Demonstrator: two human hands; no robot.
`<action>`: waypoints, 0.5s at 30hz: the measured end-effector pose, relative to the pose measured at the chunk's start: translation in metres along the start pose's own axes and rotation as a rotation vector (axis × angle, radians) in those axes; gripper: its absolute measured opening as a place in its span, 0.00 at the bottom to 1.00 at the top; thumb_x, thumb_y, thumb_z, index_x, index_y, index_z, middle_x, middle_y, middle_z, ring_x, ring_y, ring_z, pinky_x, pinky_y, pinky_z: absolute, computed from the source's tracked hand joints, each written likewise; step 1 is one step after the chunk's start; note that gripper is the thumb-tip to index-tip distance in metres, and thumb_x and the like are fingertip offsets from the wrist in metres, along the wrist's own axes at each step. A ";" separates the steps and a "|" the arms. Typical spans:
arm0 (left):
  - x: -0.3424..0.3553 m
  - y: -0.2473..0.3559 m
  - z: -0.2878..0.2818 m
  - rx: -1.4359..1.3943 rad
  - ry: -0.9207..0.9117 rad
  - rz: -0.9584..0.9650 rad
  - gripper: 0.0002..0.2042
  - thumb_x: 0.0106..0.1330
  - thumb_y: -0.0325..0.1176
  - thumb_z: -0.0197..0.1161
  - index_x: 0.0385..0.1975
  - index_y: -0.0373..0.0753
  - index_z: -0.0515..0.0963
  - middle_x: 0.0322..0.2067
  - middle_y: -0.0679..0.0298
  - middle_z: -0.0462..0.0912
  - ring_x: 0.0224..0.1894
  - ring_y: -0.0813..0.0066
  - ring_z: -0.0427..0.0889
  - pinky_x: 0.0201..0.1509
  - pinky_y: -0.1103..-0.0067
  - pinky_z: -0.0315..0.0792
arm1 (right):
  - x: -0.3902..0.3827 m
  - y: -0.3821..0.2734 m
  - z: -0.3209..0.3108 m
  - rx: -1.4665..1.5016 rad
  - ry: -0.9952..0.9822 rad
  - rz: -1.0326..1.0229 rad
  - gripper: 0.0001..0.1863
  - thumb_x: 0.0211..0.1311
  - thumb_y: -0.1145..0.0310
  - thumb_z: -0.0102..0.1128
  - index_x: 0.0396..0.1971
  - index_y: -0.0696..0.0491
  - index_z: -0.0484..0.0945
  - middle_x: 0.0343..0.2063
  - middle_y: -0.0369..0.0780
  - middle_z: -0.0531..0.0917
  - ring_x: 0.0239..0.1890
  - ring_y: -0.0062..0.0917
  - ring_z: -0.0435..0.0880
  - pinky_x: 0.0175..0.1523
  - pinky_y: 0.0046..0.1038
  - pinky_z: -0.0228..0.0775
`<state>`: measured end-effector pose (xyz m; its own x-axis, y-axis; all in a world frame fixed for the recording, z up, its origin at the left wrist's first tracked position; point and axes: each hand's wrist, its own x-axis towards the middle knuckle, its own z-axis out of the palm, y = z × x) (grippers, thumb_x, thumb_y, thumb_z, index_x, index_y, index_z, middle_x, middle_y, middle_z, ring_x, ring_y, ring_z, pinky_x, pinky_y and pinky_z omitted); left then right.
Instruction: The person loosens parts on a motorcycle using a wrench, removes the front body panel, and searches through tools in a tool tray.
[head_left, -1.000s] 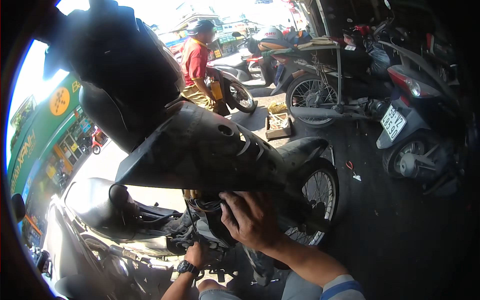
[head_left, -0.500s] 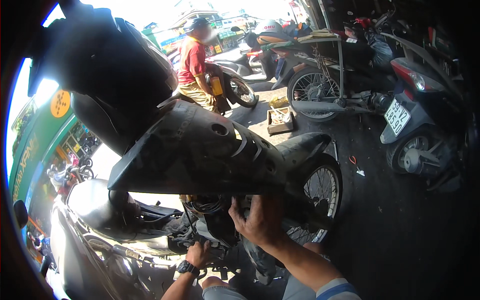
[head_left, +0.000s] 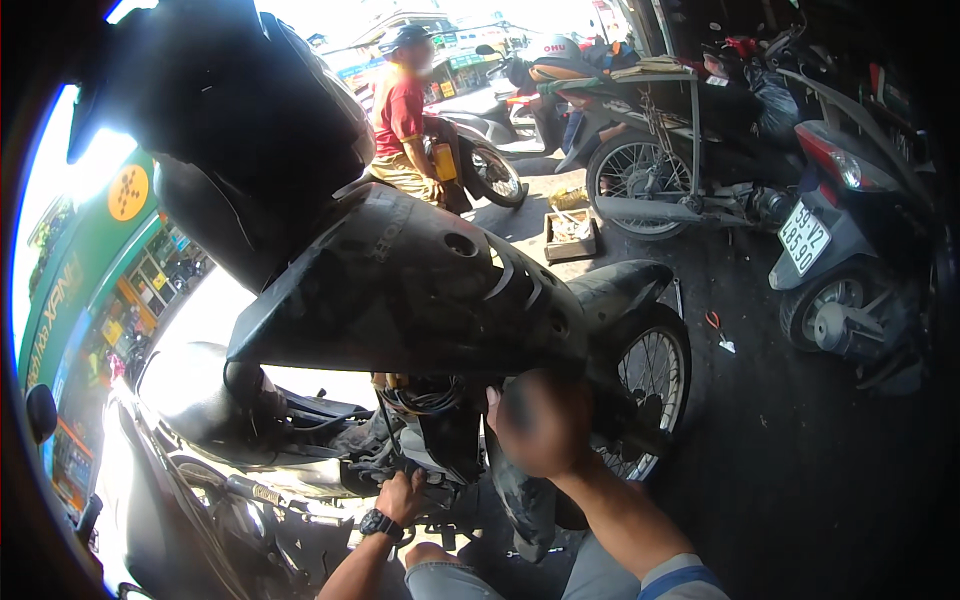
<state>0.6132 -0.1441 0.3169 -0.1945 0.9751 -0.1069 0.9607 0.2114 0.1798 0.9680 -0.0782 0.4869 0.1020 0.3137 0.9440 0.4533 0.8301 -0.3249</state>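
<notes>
A motorbike with a dusty dark leg shield (head_left: 400,285) stands before me, turned toward its spoked front wheel (head_left: 655,390). My right hand (head_left: 545,425) is raised against the underside of the shield, beside the front fork. A blurred patch covers part of it and its fingers are mostly hidden. Lower and to the left, my left hand (head_left: 402,497), below a black wristwatch (head_left: 380,524), is closed at the bike's dark lower frame. What its curled fingers hold does not show. Bundled cables (head_left: 425,392) hang under the shield, between the two hands.
A person in a red shirt (head_left: 400,110) sits beyond the bike. Near them is a wooden box (head_left: 570,236) of parts. Pliers with red handles (head_left: 718,330) lie on the dark floor. Parked motorbikes stand at the right, including one with a red tail light (head_left: 835,160).
My right hand has shifted slightly right and turned at the shield's underside. My left hand stays at the lower frame. The whole view has swung slightly, moving the scene to the right.
</notes>
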 end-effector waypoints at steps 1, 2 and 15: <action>-0.001 0.002 -0.003 0.000 -0.010 0.004 0.32 0.74 0.57 0.49 0.41 0.24 0.77 0.40 0.30 0.80 0.49 0.31 0.79 0.52 0.52 0.73 | 0.000 0.001 -0.003 0.064 0.027 -0.048 0.19 0.52 0.71 0.70 0.45 0.58 0.78 0.37 0.46 0.83 0.35 0.41 0.83 0.42 0.34 0.76; -0.003 0.000 -0.003 0.000 -0.009 -0.001 0.32 0.74 0.57 0.49 0.41 0.24 0.77 0.40 0.30 0.80 0.49 0.31 0.79 0.52 0.52 0.73 | -0.004 0.000 -0.009 0.069 0.026 -0.048 0.19 0.52 0.71 0.70 0.45 0.58 0.78 0.37 0.46 0.83 0.35 0.41 0.83 0.42 0.34 0.76; -0.007 -0.024 0.000 -0.040 -0.027 0.001 0.30 0.74 0.55 0.50 0.40 0.24 0.77 0.37 0.29 0.80 0.47 0.31 0.79 0.51 0.51 0.73 | 0.087 -0.046 -0.035 -0.198 -0.259 0.066 0.44 0.43 0.71 0.76 0.64 0.58 0.68 0.55 0.51 0.76 0.56 0.45 0.76 0.58 0.42 0.70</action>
<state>0.5918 -0.1560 0.3129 -0.1879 0.9732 -0.1327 0.9520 0.2137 0.2193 0.9874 -0.1052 0.5864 -0.0802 0.4918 0.8670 0.6190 0.7063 -0.3434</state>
